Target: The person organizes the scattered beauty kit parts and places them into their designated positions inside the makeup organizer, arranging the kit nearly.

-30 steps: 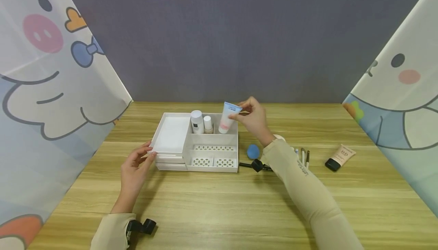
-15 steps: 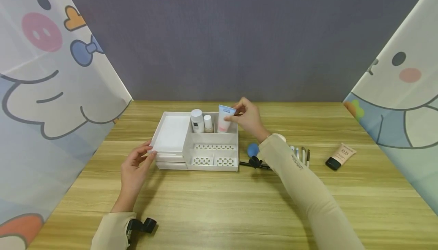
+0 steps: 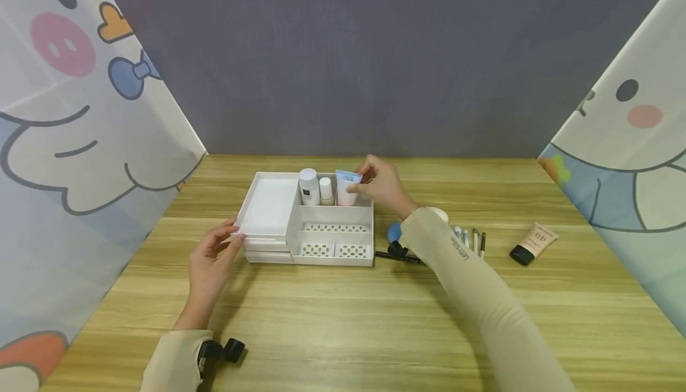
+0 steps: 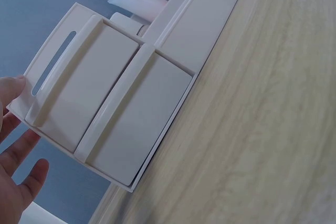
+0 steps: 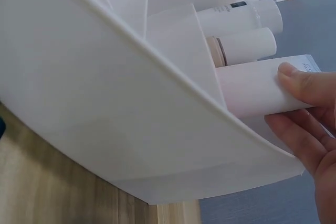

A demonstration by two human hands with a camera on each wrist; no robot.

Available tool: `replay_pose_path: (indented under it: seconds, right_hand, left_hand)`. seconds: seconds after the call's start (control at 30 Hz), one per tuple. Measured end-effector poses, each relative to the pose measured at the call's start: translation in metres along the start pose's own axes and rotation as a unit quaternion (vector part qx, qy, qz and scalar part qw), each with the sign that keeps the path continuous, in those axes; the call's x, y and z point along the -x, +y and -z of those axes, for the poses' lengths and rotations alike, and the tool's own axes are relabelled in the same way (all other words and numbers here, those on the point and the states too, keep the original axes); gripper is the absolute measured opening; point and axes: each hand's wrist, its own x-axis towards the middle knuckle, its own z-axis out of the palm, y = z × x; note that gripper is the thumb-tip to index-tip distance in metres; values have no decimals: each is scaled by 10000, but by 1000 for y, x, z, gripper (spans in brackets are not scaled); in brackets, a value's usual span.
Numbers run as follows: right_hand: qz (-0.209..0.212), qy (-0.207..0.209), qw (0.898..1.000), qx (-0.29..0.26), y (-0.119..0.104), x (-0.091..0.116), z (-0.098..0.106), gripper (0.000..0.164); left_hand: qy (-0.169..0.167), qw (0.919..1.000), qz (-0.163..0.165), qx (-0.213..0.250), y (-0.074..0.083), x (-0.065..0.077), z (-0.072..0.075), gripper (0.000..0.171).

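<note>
A white desktop organizer (image 3: pixel 334 218) with two drawers and several compartments stands on the wooden table. My left hand (image 3: pixel 211 261) holds its front left corner; in the left wrist view the thumb lies at the edge beside the drawer slot. With thumb and fingers, my right hand (image 3: pixel 383 186) pinches a white and light-blue squeeze tube (image 3: pixel 348 188) near its flat blue end. The tube stands cap-down in the back right compartment, its lower end hidden by the organizer's wall in the right wrist view. Left of it stand a white bottle (image 3: pixel 309 188) and a smaller white-capped bottle (image 3: pixel 326 192).
To the right of the organizer lie a blue makeup sponge (image 3: pixel 394 233), a black pen-like stick (image 3: pixel 383 255) and several brushes (image 3: pixel 475 240). A white round thing (image 3: pixel 440 214) is partly hidden behind the right sleeve. Farther right lies a beige BB cream tube (image 3: pixel 538 240) with a black cap.
My right hand has moved left and down with the squeeze tube, which now stands more upright and lower in the back right compartment. The left hand has stayed at the corner.
</note>
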Motion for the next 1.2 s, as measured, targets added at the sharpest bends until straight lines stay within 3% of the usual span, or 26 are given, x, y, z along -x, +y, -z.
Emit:
replay_pose_path:
  seconds: [0.47,0.67,0.9,1.2]
  right_hand:
    - [-437,-354,9975,425,-3,-1,-2,28]
    - [-634,-617,9956,323,-6,-2,0,24]
    - [-990,-1030,9893,-312,-10,-4,8,15]
    - [-1141,-1412,9834,-33,-16,-8,18,5]
  left_hand:
    - [0,10000,-64,-32,-3,-1,-1,15]
    - [26,10000,-74,-44,-3,0,-1,14]
    - [48,10000,-84,-23,1,0,-1,16]
    - [76,9998,-185,97,2,0,-1,16]
